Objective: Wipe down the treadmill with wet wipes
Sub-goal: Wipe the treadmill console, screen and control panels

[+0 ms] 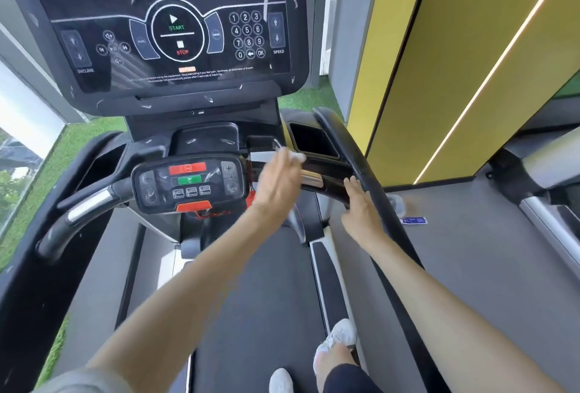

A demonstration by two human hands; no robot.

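Left hand (277, 180) is out over the treadmill (204, 138), and the wet wipe (296, 157) is right at my fingertips, a white wad just short of the cup pocket (314, 141) ahead of them. It's all motion blur there, so I can't tell whether my left fingers (282, 162) pinch the wipe or press it flat. Right hand (361, 207) is on the side rail (342, 138), its fingers (354, 185) straight and close together, laid against it, gripping nothing. The silver grip sensor (310, 179) lies between my two sets of fingers. The small control panel (188, 184) is off to the left of my left fingers, and the big console (175, 31) is well above them.

Step in hand, I reckon: the crossbar and pocket rim on this side. To do it well I want the wipe flat under the pads, with long overlapping strokes toward my right fingers, then round the underside of the bar where palms go. I'll keep clear of the red stop button (187, 168) off to the left. The right hand braces me, and I should shift it when the wipe arrives, or that patch gets missed.
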